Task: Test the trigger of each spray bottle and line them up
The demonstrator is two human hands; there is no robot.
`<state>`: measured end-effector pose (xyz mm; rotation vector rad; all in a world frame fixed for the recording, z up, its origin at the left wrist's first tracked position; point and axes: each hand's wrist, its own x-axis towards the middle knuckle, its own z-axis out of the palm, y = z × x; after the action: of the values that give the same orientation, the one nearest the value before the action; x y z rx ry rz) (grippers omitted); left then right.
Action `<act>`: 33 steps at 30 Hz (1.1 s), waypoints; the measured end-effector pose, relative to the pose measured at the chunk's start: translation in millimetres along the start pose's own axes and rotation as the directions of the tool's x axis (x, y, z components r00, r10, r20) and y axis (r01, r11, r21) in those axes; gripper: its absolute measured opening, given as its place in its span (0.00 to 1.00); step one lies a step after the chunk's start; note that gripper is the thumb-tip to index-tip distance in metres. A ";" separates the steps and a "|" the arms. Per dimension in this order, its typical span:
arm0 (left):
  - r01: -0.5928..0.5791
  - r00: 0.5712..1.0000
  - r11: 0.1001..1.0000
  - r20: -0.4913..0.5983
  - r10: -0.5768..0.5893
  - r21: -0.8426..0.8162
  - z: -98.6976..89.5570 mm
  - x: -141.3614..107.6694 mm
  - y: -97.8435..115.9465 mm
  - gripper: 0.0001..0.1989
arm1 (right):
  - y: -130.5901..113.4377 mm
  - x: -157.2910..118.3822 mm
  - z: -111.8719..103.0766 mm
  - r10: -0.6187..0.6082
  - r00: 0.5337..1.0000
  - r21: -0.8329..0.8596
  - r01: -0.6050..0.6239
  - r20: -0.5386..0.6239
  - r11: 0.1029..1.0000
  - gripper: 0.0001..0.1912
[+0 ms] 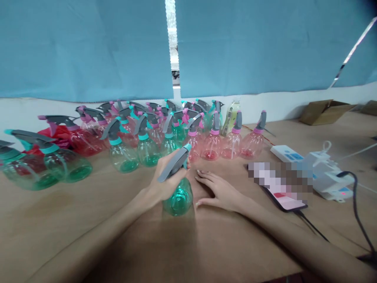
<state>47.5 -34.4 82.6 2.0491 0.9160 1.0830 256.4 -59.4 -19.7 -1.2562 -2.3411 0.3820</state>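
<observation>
A green see-through spray bottle with a grey and teal trigger head is in front of me, its base at the table top. My left hand is wrapped round its neck, just under the spray head. Beside it on the right, my right hand lies palm down on the table with its fingers stretched out, apart from the bottle. Right behind the hands stand more spray bottles, among them a green one and a pink one.
Several pink and green spray bottles line the wall side of the wooden table. A drink bottle stands among them. To the right lie a phone, a power strip, a white adapter with cables, and a cardboard box.
</observation>
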 end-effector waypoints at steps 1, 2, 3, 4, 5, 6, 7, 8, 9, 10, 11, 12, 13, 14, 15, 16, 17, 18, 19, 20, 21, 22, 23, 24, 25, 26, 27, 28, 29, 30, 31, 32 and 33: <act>0.011 1.000 1.000 0.001 -0.011 -0.008 -0.2 0.5 -1.1 0.04 | -0.3 0.2 -0.3 0.004 1.000 -0.004 -0.004 0.006 1.000 0.47; 0.023 1.000 0.999 0.006 -0.023 -0.023 -0.3 1.2 -2.4 0.05 | -0.5 0.3 -0.4 0.008 1.000 -0.009 -0.008 0.012 1.000 0.47; 0.031 0.999 0.999 0.011 -0.031 -0.042 -0.1 2.1 -3.8 0.07 | -0.5 0.3 -0.4 0.010 1.000 -0.012 -0.010 0.016 1.000 0.47; 0.032 0.999 0.998 0.009 -0.032 -0.060 0.4 3.1 -5.1 0.08 | -0.4 0.3 -0.2 0.011 1.000 -0.016 -0.011 0.018 1.000 0.47; 0.028 1.000 0.997 0.002 -0.028 -0.071 1.2 4.0 -6.2 0.09 | -0.2 0.2 0.1 0.011 1.000 -0.018 -0.011 0.016 1.000 0.47; 0.021 1.000 0.997 -0.006 -0.022 -0.071 2.3 4.7 -6.9 0.10 | 0.0 0.1 0.5 0.009 1.000 -0.020 -0.009 0.010 1.000 0.47; 0.017 1.000 0.998 -0.015 -0.018 -0.063 3.6 5.1 -7.4 0.10 | 0.2 0.0 0.9 0.006 1.000 -0.020 -0.006 0.003 1.000 0.46; 0.019 0.999 0.999 -0.025 -0.020 -0.047 4.9 5.1 -7.5 0.11 | 0.3 -0.1 1.4 0.002 1.000 -0.020 -0.002 -0.004 1.000 0.45; 0.027 0.999 0.999 -0.034 -0.028 -0.030 6.2 5.0 -7.4 0.11 | 0.3 0.0 1.8 0.001 1.000 -0.020 -0.001 -0.011 1.000 0.45; 0.040 0.998 0.999 -0.038 -0.040 -0.012 7.3 4.6 -7.2 0.11 | 0.2 0.0 2.1 0.002 1.000 -0.021 -0.002 -0.017 1.000 0.44; 0.048 0.998 0.999 -0.040 -0.048 0.001 8.1 4.1 -7.1 0.12 | 0.0 0.1 2.4 0.002 1.000 -0.022 -0.002 -0.020 1.000 0.43; 0.048 0.998 0.999 -0.041 -0.047 0.008 8.7 3.6 -7.2 0.12 | -0.2 0.3 2.5 0.003 1.000 -0.023 -0.003 -0.022 1.000 0.43; 0.040 0.998 0.999 -0.043 -0.040 0.009 9.0 3.2 -7.5 0.12 | -0.4 0.5 2.6 0.003 1.000 -0.023 -0.004 -0.023 1.000 0.43; 0.030 0.999 1.000 -0.043 -0.029 0.007 9.0 3.0 -8.1 0.12 | -0.6 0.6 2.5 0.002 1.000 -0.020 -0.002 -0.026 1.000 0.42; 0.018 0.999 1.000 -0.042 -0.018 0.003 8.9 2.9 -8.9 0.13 | -0.8 0.8 2.3 -0.002 1.000 -0.017 0.002 -0.027 1.000 0.42; 0.008 0.999 1.000 -0.039 -0.008 0.000 8.8 3.0 -10.0 0.14 | -0.8 0.9 2.2 -0.005 1.000 -0.013 0.005 -0.028 1.000 0.42; 0.003 0.999 1.000 -0.034 -0.003 -0.001 8.7 3.1 -11.1 0.15 | -0.9 1.0 2.0 -0.006 1.000 -0.010 0.006 -0.029 1.000 0.42; -0.001 1.000 1.000 -0.031 0.001 -0.001 8.5 3.3 -12.2 0.16 | -0.8 1.1 1.8 -0.006 1.000 -0.009 0.006 -0.029 1.000 0.41; -0.004 1.000 1.000 -0.031 0.004 0.001 8.5 3.4 -13.3 0.17 | -0.7 1.2 1.7 -0.007 1.000 -0.007 0.006 -0.028 1.000 0.41; -0.006 0.999 1.000 -0.039 0.006 0.002 8.5 3.5 -14.3 0.18 | -0.5 1.2 1.7 -0.006 1.000 -0.005 0.006 -0.029 1.000 0.40; -0.009 0.999 1.000 -0.049 0.009 0.001 8.5 3.6 -15.0 0.18 | -0.3 1.3 1.8 -0.005 0.999 -0.001 0.005 -0.032 1.000 0.40; -0.010 0.998 1.000 -0.057 0.010 -0.001 8.6 3.7 -15.4 0.19 | 0.0 1.3 2.0 -0.004 0.999 0.004 0.005 -0.033 1.000 0.39; -0.011 0.998 1.000 -0.060 0.011 -0.004 8.8 3.8 -15.4 0.19 | 0.3 1.3 2.3 -0.002 0.999 0.008 0.003 -0.034 1.000 0.39; -0.014 0.998 1.000 -0.055 0.014 -0.008 8.9 3.9 -15.0 0.19 | 0.7 1.3 2.7 0.001 0.999 0.011 -0.001 -0.032 1.000 0.39; -0.018 0.999 1.000 -0.045 0.017 -0.014 9.1 4.0 -14.3 0.18 | 1.0 1.3 3.1 0.006 1.000 0.013 -0.005 -0.028 1.000 0.40; -0.023 0.999 0.999 -0.034 0.022 -0.024 9.3 4.1 -13.4 0.17 | 1.4 1.3 3.5 0.011 1.000 0.014 -0.010 -0.023 1.000 0.40; -0.026 0.999 0.999 -0.024 0.025 -0.033 9.4 4.2 -12.5 0.17 | 1.6 1.3 3.9 0.015 1.000 0.015 -0.015 -0.018 1.000 0.41; -0.029 0.999 0.999 -0.020 0.028 -0.041 9.4 4.4 -11.6 0.17 | 1.7 1.4 4.2 0.019 1.000 0.017 -0.019 -0.015 1.000 0.41; -0.029 0.999 0.998 -0.019 0.028 -0.049 9.4 4.5 -10.8 0.17 | 1.7 1.4 4.4 0.021 1.000 0.019 -0.020 -0.014 1.000 0.42; -0.029 0.999 0.998 -0.019 0.028 -0.054 9.4 4.5 -10.2 0.18 | 1.5 1.5 4.4 0.022 1.000 0.019 -0.021 -0.013 1.000 0.42; -0.029 0.999 0.998 -0.018 0.028 -0.058 9.2 4.6 -9.8 0.18 | 1.1 1.5 4.3 0.023 1.000 0.017 -0.022 -0.013 1.000 0.42; -0.028 0.999 0.998 -0.016 0.028 -0.059 9.1 4.6 -9.4 0.18 | 0.6 1.6 4.1 0.023 1.000 0.013 -0.022 -0.016 1.000 0.42; -0.025 1.000 0.998 -0.012 0.025 -0.059 8.9 4.6 -9.0 0.18 | 0.0 1.6 3.7 0.020 1.000 0.009 -0.020 -0.019 1.000 0.42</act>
<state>54.6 -27.6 73.4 2.0135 0.8560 1.1227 253.7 -58.2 -22.5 -1.2753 -2.3099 0.3843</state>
